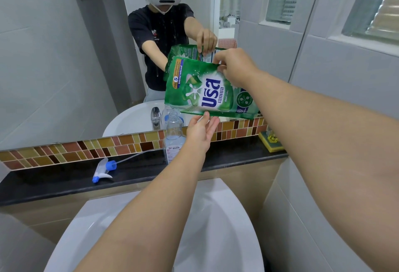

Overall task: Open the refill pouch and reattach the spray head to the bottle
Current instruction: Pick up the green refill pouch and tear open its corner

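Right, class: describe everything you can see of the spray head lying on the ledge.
The spray head is off the bottle, lying on its side on the dark ledge, left of the clear open bottle. It looks like plastic: a white body, a blue screw collar and a blue nozzle tip. A thin clear dip tube runs from the collar rightwards along the ledge towards the bottle. Neither hand touches it.

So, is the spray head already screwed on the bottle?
No, the spray head lies on the dark ledge, left of the bottle, whose neck is open.
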